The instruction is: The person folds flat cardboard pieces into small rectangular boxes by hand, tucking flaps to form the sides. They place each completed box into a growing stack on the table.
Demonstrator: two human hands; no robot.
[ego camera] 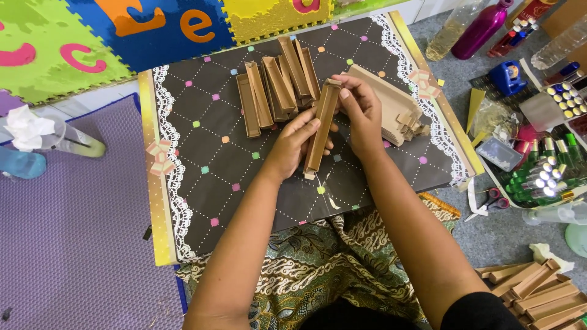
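Brown cardboard, folded into a long narrow box (321, 125), is held up between both hands just above the black dotted board (202, 153). Its long axis runs nearly straight away from the person, tilted slightly, with the far end by the right hand's fingertips and the near end hanging below the left hand. The left hand (295, 143) is closed around the box's lower half from the left side, fingers wrapped under it. The right hand (361, 110) pinches the upper end from the right, thumb pressed on the top edge, so it sits nearer the far end. Just beyond the box, a row of finished folded boxes (278, 85) lies on the board, and a stack of flat cardboard blanks (391, 107) rests to the right. More folded boxes (538, 293) are heaped on the grey floor at lower right, near scissors (492, 201).
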